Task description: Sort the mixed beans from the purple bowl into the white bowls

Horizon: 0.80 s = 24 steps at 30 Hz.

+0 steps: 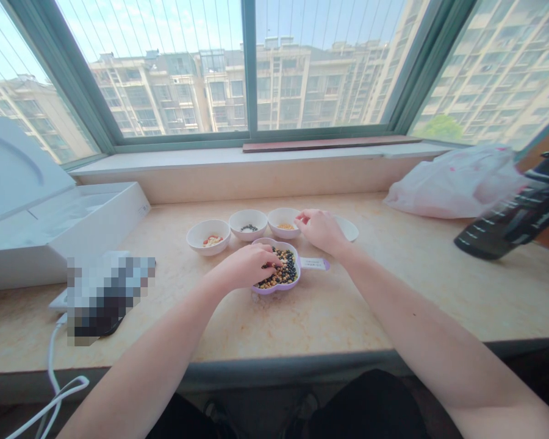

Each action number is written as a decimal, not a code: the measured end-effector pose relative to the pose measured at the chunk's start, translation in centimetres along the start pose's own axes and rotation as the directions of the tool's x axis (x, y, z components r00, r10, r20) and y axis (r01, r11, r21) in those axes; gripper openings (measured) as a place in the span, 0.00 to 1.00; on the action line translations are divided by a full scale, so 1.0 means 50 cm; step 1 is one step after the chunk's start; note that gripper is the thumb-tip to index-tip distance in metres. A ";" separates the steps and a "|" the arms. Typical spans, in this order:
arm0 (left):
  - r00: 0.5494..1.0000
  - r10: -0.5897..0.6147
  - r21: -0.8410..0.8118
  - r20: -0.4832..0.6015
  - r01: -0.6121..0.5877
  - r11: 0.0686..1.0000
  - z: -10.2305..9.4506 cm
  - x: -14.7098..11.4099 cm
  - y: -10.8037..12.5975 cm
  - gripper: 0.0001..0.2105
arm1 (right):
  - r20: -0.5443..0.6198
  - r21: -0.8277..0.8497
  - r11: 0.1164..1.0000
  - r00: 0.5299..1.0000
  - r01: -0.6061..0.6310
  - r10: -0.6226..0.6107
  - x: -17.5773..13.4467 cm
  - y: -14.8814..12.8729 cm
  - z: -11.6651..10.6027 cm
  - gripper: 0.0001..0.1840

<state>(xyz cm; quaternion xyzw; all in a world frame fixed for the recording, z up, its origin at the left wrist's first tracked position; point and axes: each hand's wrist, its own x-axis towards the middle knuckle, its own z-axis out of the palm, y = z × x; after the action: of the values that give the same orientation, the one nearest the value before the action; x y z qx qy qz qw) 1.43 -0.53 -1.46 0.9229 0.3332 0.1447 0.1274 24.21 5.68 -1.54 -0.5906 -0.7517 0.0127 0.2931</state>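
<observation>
Head view: from where I'm standing, the left hand [258, 266] has its fingertips down in the mixed beans [289, 259] of the purple dish [271, 291], just below the frame's middle; whether they're pinched together I can't tell. Up and right of it, the right hand [322, 230] is at the right rim of the bowl of yellow bits [280, 216], fingertips drawn close (met or not, I can't say). A bowl of dark bits [247, 216] sits just left.
</observation>
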 end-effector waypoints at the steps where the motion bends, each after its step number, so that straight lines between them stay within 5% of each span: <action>1: 1.000 -0.006 -0.008 0.000 0.006 1.000 0.000 0.000 0.000 0.10 | 0.004 -0.007 1.000 1.000 0.002 -0.002 0.000 0.000 0.001 0.12; 24: 0.995 -0.051 0.034 0.084 0.048 0.998 -0.002 0.010 0.014 0.08 | -0.017 0.074 0.995 0.998 0.065 -0.064 -0.016 -0.046 -0.009 0.09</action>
<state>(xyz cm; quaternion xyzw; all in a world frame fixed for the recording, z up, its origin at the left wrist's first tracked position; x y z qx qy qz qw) 2.16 -0.72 -1.07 0.9216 0.3524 0.0968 0.1304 22.51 4.10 -0.69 -0.5546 -0.7674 0.0270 0.3206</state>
